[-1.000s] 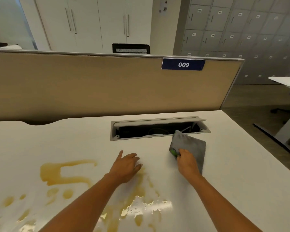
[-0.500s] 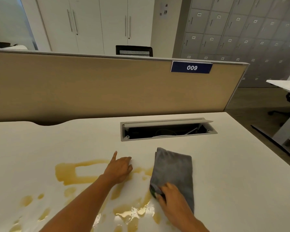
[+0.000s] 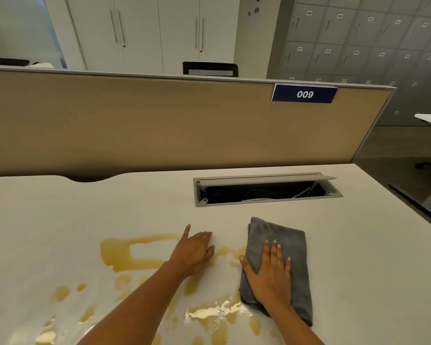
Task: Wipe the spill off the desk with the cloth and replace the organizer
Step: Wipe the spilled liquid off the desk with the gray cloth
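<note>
A folded grey cloth lies on the white desk, right of centre. My right hand rests flat on top of it, fingers spread, thumb over its left edge, holding it down. A brown spill spreads over the near left of the desk in a hollow rectangle shape, with blotches and wet glare toward the front edge. My left hand lies palm down on the desk at the spill's right end, holding nothing. No organizer is in view.
An open cable hatch with a raised grey lid is set in the desk behind the cloth. A beige partition with a blue tag 009 closes the back. The desk's right edge drops to the floor.
My right hand pulled the cloth back from the hatch toward me, laid it flat on the desk, and changed from a grip at its near edge to a flat palm on top.
</note>
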{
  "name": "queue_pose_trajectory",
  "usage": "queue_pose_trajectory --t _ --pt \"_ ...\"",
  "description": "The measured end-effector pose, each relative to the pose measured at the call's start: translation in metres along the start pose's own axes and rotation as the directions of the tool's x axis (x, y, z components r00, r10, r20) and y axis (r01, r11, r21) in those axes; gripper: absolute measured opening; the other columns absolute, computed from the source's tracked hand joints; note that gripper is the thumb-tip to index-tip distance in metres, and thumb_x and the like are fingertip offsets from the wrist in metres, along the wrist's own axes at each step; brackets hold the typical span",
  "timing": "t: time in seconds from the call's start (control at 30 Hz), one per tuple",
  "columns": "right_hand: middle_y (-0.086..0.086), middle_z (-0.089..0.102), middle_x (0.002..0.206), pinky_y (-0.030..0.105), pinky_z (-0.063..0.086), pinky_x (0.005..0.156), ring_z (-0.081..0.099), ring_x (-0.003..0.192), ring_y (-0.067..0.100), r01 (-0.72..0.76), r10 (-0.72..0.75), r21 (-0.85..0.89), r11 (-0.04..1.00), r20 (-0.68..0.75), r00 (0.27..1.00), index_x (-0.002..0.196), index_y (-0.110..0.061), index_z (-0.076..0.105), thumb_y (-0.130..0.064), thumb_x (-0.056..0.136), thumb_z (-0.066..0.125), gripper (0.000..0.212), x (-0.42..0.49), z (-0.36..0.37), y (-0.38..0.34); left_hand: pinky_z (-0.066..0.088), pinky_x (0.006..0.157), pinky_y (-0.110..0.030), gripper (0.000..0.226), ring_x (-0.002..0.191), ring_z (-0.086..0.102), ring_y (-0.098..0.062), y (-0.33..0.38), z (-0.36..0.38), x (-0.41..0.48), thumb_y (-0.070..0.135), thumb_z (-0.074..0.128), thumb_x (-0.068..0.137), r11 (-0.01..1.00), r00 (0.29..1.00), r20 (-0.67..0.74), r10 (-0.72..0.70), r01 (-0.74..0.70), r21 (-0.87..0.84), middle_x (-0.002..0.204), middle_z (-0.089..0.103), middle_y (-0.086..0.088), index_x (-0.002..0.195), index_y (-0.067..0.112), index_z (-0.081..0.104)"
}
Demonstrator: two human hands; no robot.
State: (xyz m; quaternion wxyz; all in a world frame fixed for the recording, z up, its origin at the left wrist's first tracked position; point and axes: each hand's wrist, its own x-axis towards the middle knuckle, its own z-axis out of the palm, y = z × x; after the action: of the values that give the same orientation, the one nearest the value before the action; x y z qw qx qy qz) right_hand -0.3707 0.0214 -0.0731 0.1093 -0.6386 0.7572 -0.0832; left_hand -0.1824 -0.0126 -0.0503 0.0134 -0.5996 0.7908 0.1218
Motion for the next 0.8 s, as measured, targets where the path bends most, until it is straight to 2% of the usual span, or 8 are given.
queue_pose_trajectory --t 0.07,0.13,0.2,0.27,0.43,0.6,0.7,0.8 --pt "0.008 -0.003 0.16 0.04 -0.005 0.119 -0.002 0.148 0.02 0.008 -0.01 -0.063 0.998 -0.026 1.0 0.149 -0.013 -0.005 -0.079 0.04 -0.04 0.132 0.002 0.005 -0.002 -0.012 0.117 -0.038 0.055 0.141 0.027 -0.014 -0.002 0.0 0.0 0.037 0.02 0.098 0.997 1.0 -0.018 -0.015 0.013 -0.081 0.152 0.032 -0.008 0.146 0.011 0.013" --pt "0.008 -0.003 0.16 0.04 -0.004 0.119 -0.002 0.148 0.02 0.014 -0.016 -0.068 0.998 -0.021 1.0 0.149 -0.014 -0.005 -0.077 0.068 -0.019 0.104 0.004 0.007 -0.002 -0.011 0.117 -0.037 0.055 0.142 0.023 -0.015 -0.007 0.0 -0.002 0.04 0.021 0.098 0.989 0.997 -0.067 -0.028 0.018 -0.149 0.152 0.031 -0.007 0.146 0.015 0.013" --pt "0.007 -0.003 0.16 0.041 -0.003 0.12 -0.003 0.148 0.02 0.024 -0.025 -0.075 0.997 -0.014 1.0 0.149 -0.016 -0.007 -0.057 0.093 0.008 0.071 0.005 0.01 -0.006 -0.008 0.119 -0.036 0.055 0.144 0.018 -0.014 -0.019 -0.003 -0.007 0.042 0.022 0.097 0.985 0.99 -0.134 -0.054 0.03 -0.171 0.153 0.03 -0.005 0.146 0.017 0.017" --pt "0.007 -0.003 0.16 0.04 -0.003 0.12 -0.003 0.148 0.02 0.044 -0.046 -0.08 0.996 -0.022 0.999 0.149 -0.017 -0.008 -0.042 0.099 0.013 0.06 0.006 0.01 -0.011 -0.007 0.119 -0.036 0.054 0.144 0.016 -0.012 -0.039 -0.007 -0.014 0.043 0.023 0.097 0.98 0.978 -0.179 -0.106 0.072 -0.185 0.153 0.03 -0.002 0.145 0.017 0.02" --pt "0.005 -0.003 0.16 0.039 -0.002 0.12 -0.002 0.148 0.017 0.097 -0.099 -0.1 0.99 -0.019 0.995 0.149 -0.017 -0.005 -0.032 0.101 0.013 0.054 0.01 0.013 -0.023 -0.004 0.119 -0.039 0.056 0.145 0.014 -0.012 -0.108 -0.021 -0.047 0.045 0.025 0.096 0.954 0.945 -0.161 -0.284 0.26 -0.151 0.154 0.028 0.0 0.144 0.018 0.022" --pt "0.003 -0.006 0.16 0.038 -0.005 0.12 -0.005 0.148 0.016 0.191 -0.188 -0.092 0.977 0.036 0.981 0.149 -0.017 -0.004 -0.031 0.101 0.013 0.052 0.01 0.018 -0.053 0.0 0.119 -0.043 0.056 0.145 0.013 -0.017 -0.18 -0.032 -0.091 0.045 0.02 0.096 0.87 0.864 -0.101 -0.493 0.487 -0.078 0.155 0.024 -0.002 0.145 0.018 0.02" --pt "0.004 -0.005 0.16 0.038 -0.004 0.12 -0.004 0.148 0.016 0.235 -0.232 -0.08 0.969 0.048 0.972 0.149 -0.017 -0.003 -0.03 0.102 0.013 0.052 0.008 0.025 -0.076 0.004 0.118 -0.049 0.049 0.146 0.01 -0.024 -0.207 -0.031 -0.114 0.031 0.012 0.099 0.839 0.86 -0.029 -0.509 0.504 0.206 0.157 0.014 -0.005 0.147 0.026 0.006" --pt "0.003 -0.004 0.16 0.038 -0.004 0.12 -0.003 0.148 0.015 0.276 -0.273 -0.058 0.96 0.048 0.961 0.15 -0.019 -0.002 -0.03 0.102 0.013 0.052 0.007 0.032 -0.101 0.006 0.118 -0.049 0.05 0.145 0.01 -0.025 -0.223 -0.025 -0.131 0.022 0.013 0.1 0.829 0.85 -0.012 -0.526 0.516 0.217 0.158 0.009 -0.007 0.146 0.028 -0.005"
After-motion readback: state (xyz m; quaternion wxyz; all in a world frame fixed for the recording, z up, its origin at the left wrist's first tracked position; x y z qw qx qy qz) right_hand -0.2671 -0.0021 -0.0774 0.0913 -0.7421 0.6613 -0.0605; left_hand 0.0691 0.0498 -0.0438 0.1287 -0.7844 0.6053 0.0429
